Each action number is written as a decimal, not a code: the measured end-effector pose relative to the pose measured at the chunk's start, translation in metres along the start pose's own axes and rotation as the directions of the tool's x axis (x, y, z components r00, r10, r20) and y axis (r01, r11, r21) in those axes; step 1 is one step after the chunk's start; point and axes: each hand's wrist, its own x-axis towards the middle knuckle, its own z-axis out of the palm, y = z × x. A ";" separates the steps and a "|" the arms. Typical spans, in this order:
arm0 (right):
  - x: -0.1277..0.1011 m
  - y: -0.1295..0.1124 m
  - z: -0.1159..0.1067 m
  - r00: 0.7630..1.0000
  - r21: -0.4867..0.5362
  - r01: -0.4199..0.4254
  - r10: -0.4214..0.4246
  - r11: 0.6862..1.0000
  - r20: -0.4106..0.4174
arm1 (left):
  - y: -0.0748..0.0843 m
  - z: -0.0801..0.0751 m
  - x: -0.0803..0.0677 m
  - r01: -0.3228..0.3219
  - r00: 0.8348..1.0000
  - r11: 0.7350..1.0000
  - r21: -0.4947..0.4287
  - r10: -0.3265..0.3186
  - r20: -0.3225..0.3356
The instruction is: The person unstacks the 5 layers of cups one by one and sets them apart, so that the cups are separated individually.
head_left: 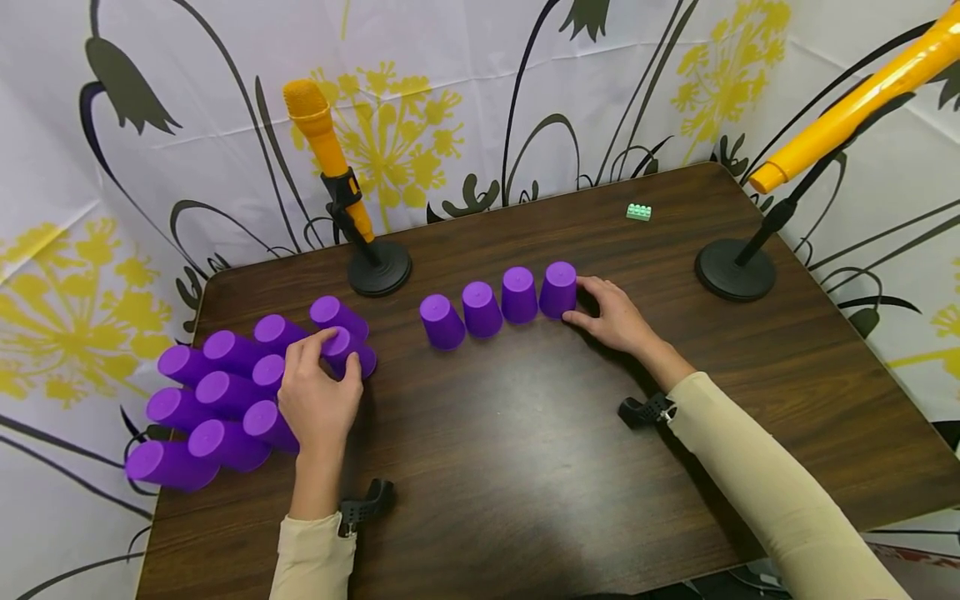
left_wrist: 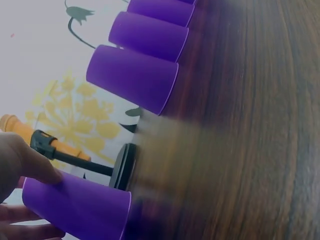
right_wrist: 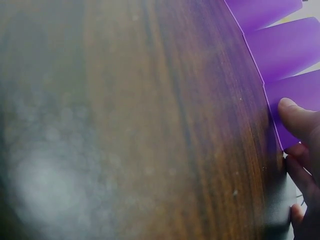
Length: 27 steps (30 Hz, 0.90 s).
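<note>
Upside-down purple cups stand in two places on the table. My left hand [head_left: 318, 396] grips a purple cup [head_left: 347, 350] at the right side of the left cluster, thumb on one side and fingers on the other. That purple cup [left_wrist: 80, 207] also shows in the left wrist view. To the right is a short row of cups, including the leftmost cup [head_left: 442, 322]. At its right end my right hand [head_left: 611, 315] holds the last purple cup [head_left: 558, 290] between thumb and fingers. In the right wrist view the thumb [right_wrist: 295, 117] presses that cup's side.
Behind the cups a yellow microphone [head_left: 322, 137] leans in a stand with a round black base [head_left: 379, 268]. Another yellow microphone [head_left: 855, 104] is on a stand [head_left: 735, 271] at the right. A small green toy brick [head_left: 639, 212] lies near the brown table's [head_left: 510, 467] back edge.
</note>
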 end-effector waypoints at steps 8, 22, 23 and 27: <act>0.000 -0.002 0.000 1.000 -0.004 -0.002 0.002 1.000 0.003 | -0.008 -0.004 0.000 0.047 0.999 0.999 0.015 -0.047 -0.007; 0.000 0.001 0.001 1.000 -0.009 0.019 -0.019 1.000 -0.007 | 0.009 -0.016 0.001 0.002 0.999 0.999 0.049 0.001 -0.049; 0.000 0.001 0.001 1.000 -0.008 0.018 -0.018 1.000 -0.007 | 0.013 -0.017 0.002 -0.020 0.998 0.999 0.048 0.023 -0.065; -0.001 0.001 0.000 1.000 -0.008 0.014 -0.014 1.000 -0.006 | 0.032 -0.013 0.005 -0.120 0.988 0.993 0.023 0.121 -0.093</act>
